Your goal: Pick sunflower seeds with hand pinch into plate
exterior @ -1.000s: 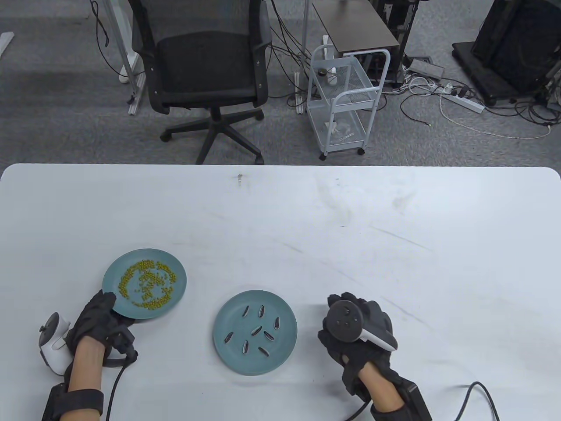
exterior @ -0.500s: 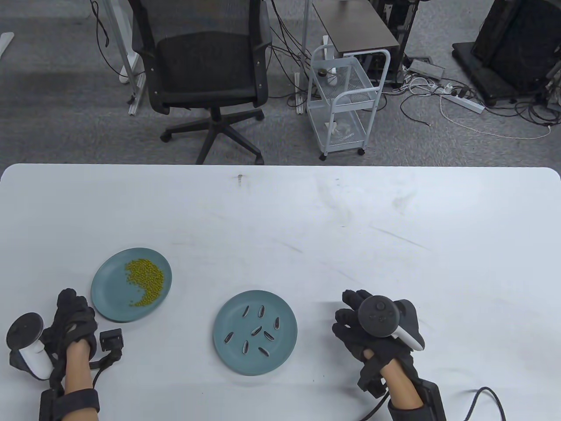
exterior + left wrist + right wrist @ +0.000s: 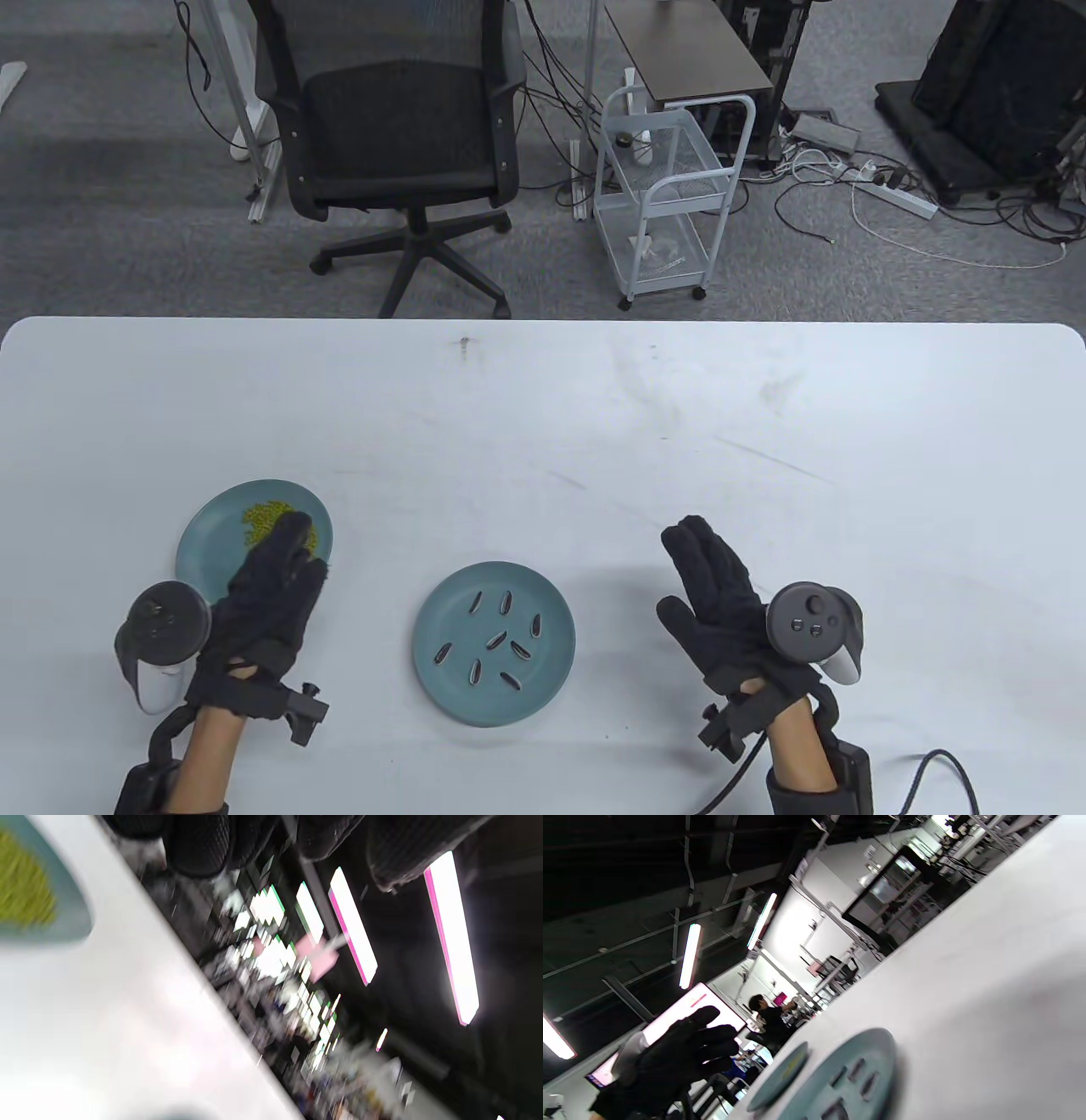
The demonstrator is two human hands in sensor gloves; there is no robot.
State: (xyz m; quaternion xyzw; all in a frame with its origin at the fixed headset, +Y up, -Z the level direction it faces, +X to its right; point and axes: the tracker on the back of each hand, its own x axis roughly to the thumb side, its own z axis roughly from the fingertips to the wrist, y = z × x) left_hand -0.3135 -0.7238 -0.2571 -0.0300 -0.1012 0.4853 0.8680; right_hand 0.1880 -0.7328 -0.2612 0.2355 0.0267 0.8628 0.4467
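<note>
Seeds: eight or so striped sunflower seeds [image 3: 501, 637] lie scattered inside the teal plate [image 3: 441, 611], low centre of the desk [image 3: 543, 407]; right wrist view shows the same plate [image 3: 882, 1046] edge-on with dark seeds in it
Loose seeds: none visible on the bare desk in any view
Other dish: a second teal plate [image 3: 197, 535] at 9 o'clock from the seed plate, holding a heap of small yellow-green beans [image 3: 265, 518]; partly covered by the left hand
Left hand [image 3: 263, 607]: raised at 9 o'clock of the seed plate, palm turned inward, fingers [image 3: 293, 531] straight and pressed together, holding nothing; left wrist view too blurred to add detail
Right hand [image 3: 721, 594]: raised at 3 o'clock of the seed plate, fingers [image 3: 696, 543] straight and together, thumb out, pinching nothing
Progress: judged near or at the end; seeds sit in the plate, none seen left to pick, both hands apart from the plate
Left to do: likely nothing, unless seeds lie hidden under a hand; cannot tell
</note>
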